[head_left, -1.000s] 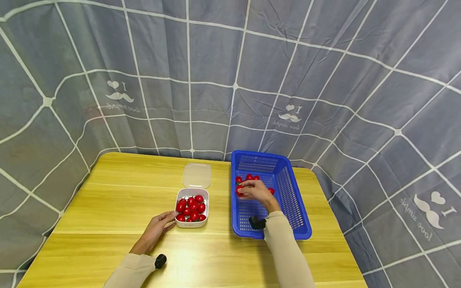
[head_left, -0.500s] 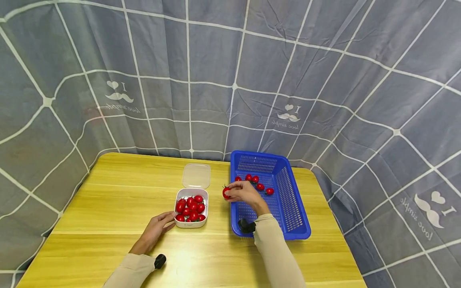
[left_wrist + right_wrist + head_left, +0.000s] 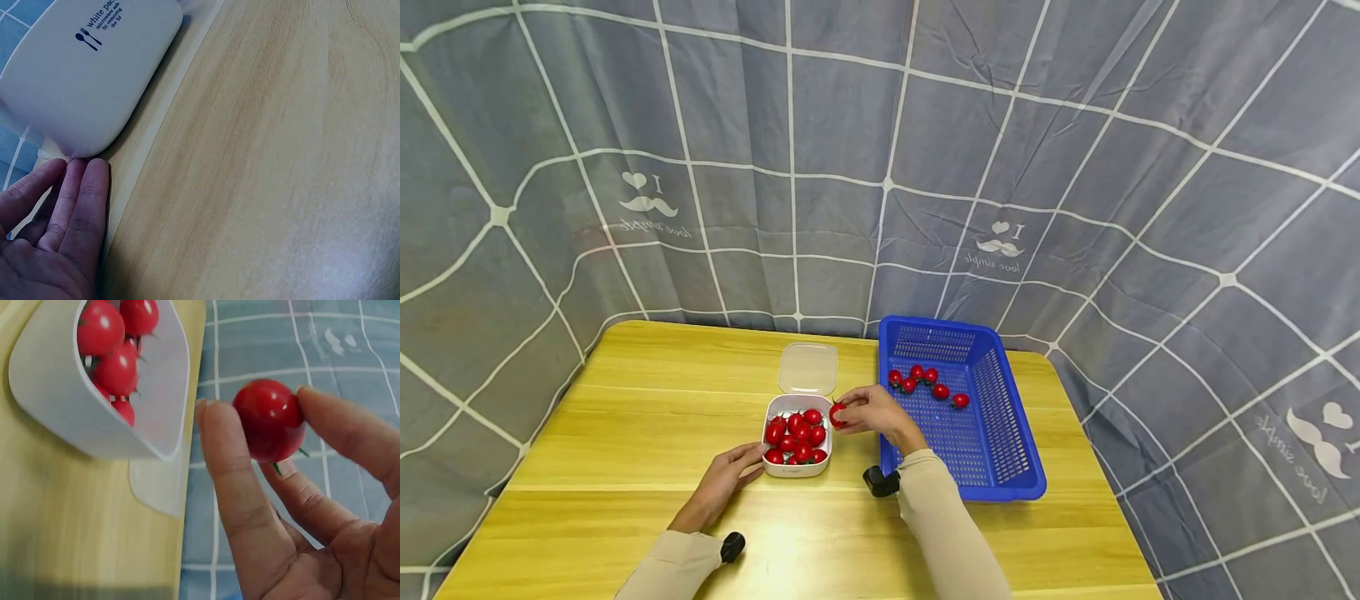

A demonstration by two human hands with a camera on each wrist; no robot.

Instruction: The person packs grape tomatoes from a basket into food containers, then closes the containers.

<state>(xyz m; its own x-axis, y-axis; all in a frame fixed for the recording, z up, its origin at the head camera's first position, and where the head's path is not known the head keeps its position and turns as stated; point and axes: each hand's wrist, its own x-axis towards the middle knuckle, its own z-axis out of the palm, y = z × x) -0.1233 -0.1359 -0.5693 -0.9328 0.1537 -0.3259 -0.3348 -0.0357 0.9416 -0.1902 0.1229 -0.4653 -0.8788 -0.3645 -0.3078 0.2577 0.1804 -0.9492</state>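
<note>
A cherry tomato (image 3: pixel 269 419) with green sepals is pinched between the thumb and fingers of my right hand (image 3: pixel 874 412), just right of the white box's rim. Several red tomatoes (image 3: pixel 801 433) lie in the white box (image 3: pixel 81 81), which has dark printing on its side. My left hand (image 3: pixel 724 481) touches the box's left side with straight fingertips (image 3: pixel 95 172); the left wrist view shows them at its lower corner. The blue basket (image 3: pixel 970 450) on the right has several more tomatoes (image 3: pixel 940 391) near its back left part.
A translucent lid (image 3: pixel 808 368) lies flat right behind the white box. Everything stands on a yellow wooden table (image 3: pixel 655 400). A grey checked curtain (image 3: pixel 835 217) hangs behind the table and along its sides.
My right hand has picked the tomato out of the blue basket and carried it left over the basket's edge to beside the white box. My left hand has stayed at the box.
</note>
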